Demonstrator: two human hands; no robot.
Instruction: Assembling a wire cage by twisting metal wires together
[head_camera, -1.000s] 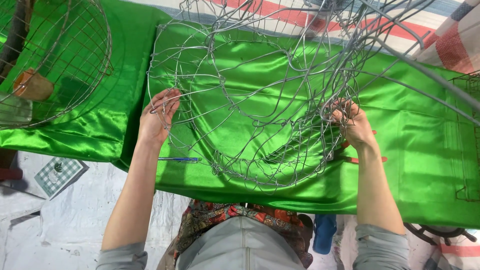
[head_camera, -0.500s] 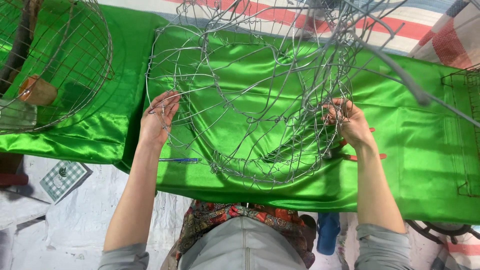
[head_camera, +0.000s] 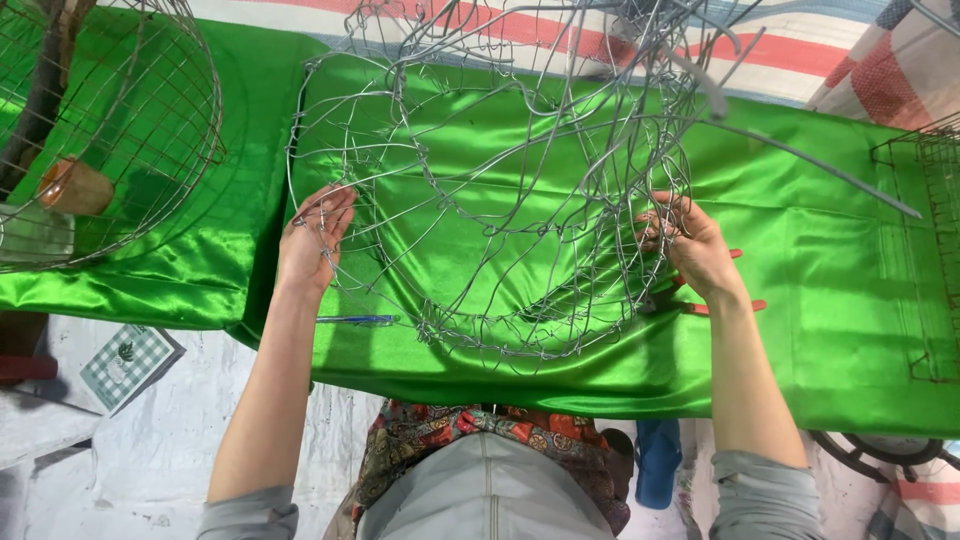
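A round frame of bent silver wire (head_camera: 500, 200) rests on shiny green cloth (head_camera: 820, 250) in front of me. My left hand (head_camera: 315, 240) grips the frame's left rim, fingers hooked through the wires. My right hand (head_camera: 695, 245) holds the frame's right rim, fingers curled around the wire. Red-handled pliers (head_camera: 735, 300) lie on the cloth just under my right hand. A blue pen (head_camera: 358, 320) lies on the cloth below my left hand.
A domed wire-mesh basket (head_camera: 130, 130) stands at the left with a brown wooden piece (head_camera: 75, 187) inside. Another wire frame (head_camera: 930, 250) lies at the right edge. A small checked green box (head_camera: 130, 365) sits on the floor at lower left.
The view has shifted a little; the wire frame has turned slightly and both hands have kept their grip on its rims.
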